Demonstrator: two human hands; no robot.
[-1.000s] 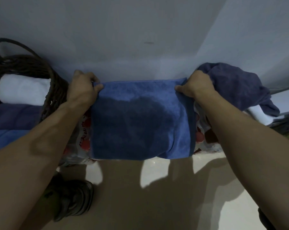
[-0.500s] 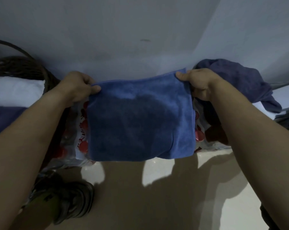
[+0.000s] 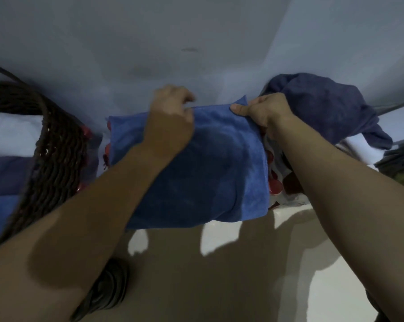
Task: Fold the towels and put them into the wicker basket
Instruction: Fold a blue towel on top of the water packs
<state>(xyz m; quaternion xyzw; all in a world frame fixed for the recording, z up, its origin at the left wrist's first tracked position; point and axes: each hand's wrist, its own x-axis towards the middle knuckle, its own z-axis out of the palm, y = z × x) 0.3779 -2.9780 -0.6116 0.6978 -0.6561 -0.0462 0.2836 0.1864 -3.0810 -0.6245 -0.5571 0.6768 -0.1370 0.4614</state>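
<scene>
The blue towel (image 3: 196, 168) hangs at the centre of the view, over a white cloth with red dots (image 3: 275, 182). The right hand (image 3: 263, 110), at 1 o'clock from the towel's middle, pinches its top right corner between thumb and fingers. The left hand (image 3: 173, 112), at 11 o'clock, lies over the top edge with curled fingers; whether it actually grasps the fabric cannot be told. The wicker basket (image 3: 54, 145) stands at 9 o'clock, just beside the towel's left edge, with white and blue folded towels inside. A crumpled dark blue towel (image 3: 324, 108) is heaped at 2 o'clock, touching the right hand's back. The wall (image 3: 196, 43) rises close behind. The held towel is plush, mid-blue, with a shadowed centre and a hemmed right edge.
</scene>
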